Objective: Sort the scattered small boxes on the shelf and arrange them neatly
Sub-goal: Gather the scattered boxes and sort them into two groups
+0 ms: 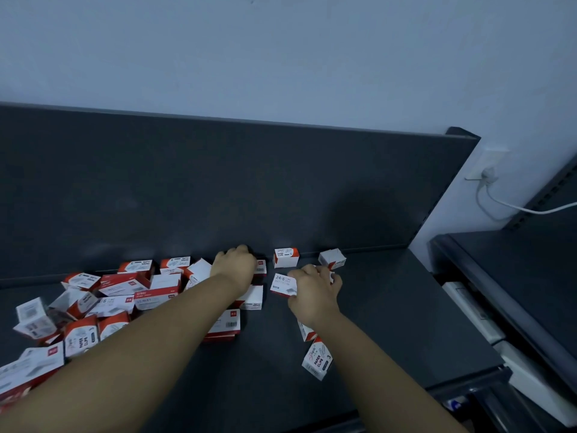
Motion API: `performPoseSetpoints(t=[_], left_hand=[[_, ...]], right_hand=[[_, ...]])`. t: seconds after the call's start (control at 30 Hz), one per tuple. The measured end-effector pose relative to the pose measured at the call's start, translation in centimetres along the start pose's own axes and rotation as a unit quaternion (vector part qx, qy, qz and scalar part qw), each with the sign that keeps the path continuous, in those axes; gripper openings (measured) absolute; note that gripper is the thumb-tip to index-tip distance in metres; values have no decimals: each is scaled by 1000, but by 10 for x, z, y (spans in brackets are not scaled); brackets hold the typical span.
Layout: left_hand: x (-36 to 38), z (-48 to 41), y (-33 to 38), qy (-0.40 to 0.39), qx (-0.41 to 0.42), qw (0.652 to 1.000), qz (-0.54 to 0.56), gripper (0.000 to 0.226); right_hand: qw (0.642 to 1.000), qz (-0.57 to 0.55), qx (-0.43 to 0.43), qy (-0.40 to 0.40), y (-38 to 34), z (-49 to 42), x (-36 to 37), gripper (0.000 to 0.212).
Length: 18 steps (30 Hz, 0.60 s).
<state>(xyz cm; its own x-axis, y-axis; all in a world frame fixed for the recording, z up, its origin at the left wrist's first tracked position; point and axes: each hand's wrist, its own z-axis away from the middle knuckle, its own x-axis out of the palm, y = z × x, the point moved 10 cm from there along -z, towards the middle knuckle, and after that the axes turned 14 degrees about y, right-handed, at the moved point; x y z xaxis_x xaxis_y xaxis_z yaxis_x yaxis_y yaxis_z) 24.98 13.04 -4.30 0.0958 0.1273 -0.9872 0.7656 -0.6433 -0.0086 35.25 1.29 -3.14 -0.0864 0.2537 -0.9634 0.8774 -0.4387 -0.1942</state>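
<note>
Several small red-and-white boxes lie jumbled on the dark shelf (390,307), most in a heap (103,304) at the left. My left hand (235,265) reaches to the back wall and curls over a small box (261,266) there. My right hand (312,290) grips a flat white box marked 24/6 (281,284) at mid-shelf. A paper clips box (285,257) stands upright by the back wall, and another white box (332,258) sits tilted to its right. One more paper clips box (318,359) lies under my right forearm.
The shelf's tall dark back panel (218,182) rises behind the boxes. The shelf's right end stops at a pale wall with a socket and white cable (487,179). A second dark shelf unit (515,276) stands at the right, with white packages below it.
</note>
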Motion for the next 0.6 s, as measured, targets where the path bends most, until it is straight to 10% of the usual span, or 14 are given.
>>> performPoseSetpoints(t=[0.6], left_hand=[[-57,17,-15,78,22,966,244,38]], right_hand=[[974,-221,-44,-7,-18,-3,-35,41]])
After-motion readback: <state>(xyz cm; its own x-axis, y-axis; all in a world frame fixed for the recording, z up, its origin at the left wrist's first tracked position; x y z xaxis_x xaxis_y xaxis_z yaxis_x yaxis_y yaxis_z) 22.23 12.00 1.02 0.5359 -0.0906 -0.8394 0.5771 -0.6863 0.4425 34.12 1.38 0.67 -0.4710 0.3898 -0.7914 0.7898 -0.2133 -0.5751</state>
